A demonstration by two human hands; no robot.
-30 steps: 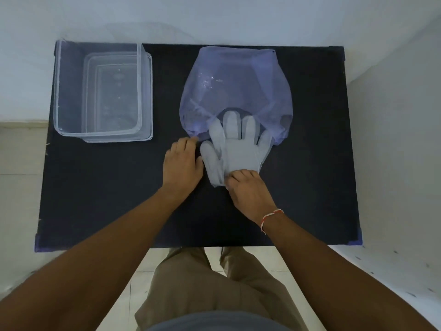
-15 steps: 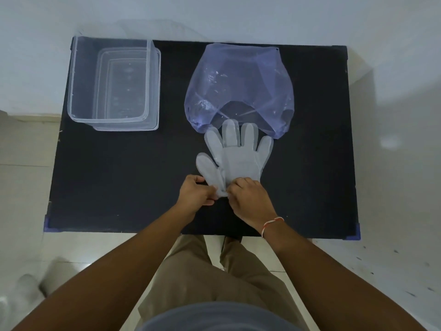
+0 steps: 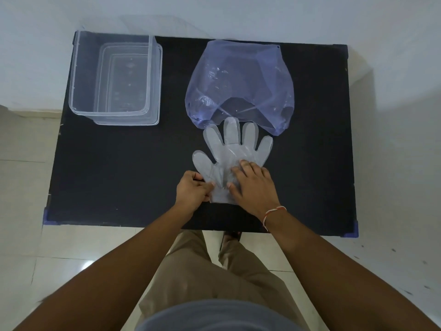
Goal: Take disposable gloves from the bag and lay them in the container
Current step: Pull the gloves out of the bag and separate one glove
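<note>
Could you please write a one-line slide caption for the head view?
Both hands, left and right, work the cuff of a clear disposable glove between bag and empty container.

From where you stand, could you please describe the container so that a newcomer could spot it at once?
Start at the black table and go to its far left corner. The container stands there, well left of the bluish bag and the gloves. It alone is rigid: a clear, rectangular, open-topped tub.

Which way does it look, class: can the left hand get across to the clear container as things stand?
Probably yes: nothing lies on the black table between the left hand, now pinching the glove, and the container.
</note>
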